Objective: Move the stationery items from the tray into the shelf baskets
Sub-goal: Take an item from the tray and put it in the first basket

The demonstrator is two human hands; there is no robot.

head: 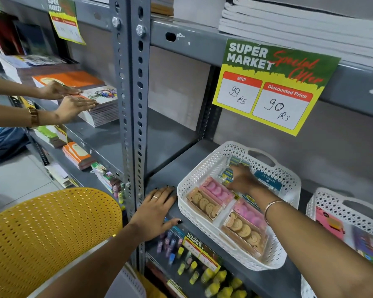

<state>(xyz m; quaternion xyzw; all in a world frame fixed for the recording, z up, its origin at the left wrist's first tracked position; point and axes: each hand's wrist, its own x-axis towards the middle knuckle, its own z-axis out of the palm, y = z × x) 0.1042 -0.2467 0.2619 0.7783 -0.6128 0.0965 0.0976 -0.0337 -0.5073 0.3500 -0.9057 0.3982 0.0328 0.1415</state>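
Note:
A white perforated basket point(194, 183) sits on the grey shelf point(170, 168). It holds pink and tan boxes of round stationery pieces point(211, 196), blue-green packets point(235, 162) and a blue pack point(269, 181). My right hand point(242, 179) reaches into the basket's far half, fingers down on the blue-green packets; whether it grips one is hidden. My left hand point(157, 209) lies flat, fingers spread, on the shelf's front edge left of the basket. A yellow perforated tray point(52, 229) fills the lower left.
A second white basket point(340, 209) with colourful packs stands at the right. A slotted steel upright point(131, 104) divides the bays. Another person's hands point(73, 100) press on notebook stacks at left. Glue bottles point(211, 276) fill the shelf below. A price sign point(267, 89) hangs above.

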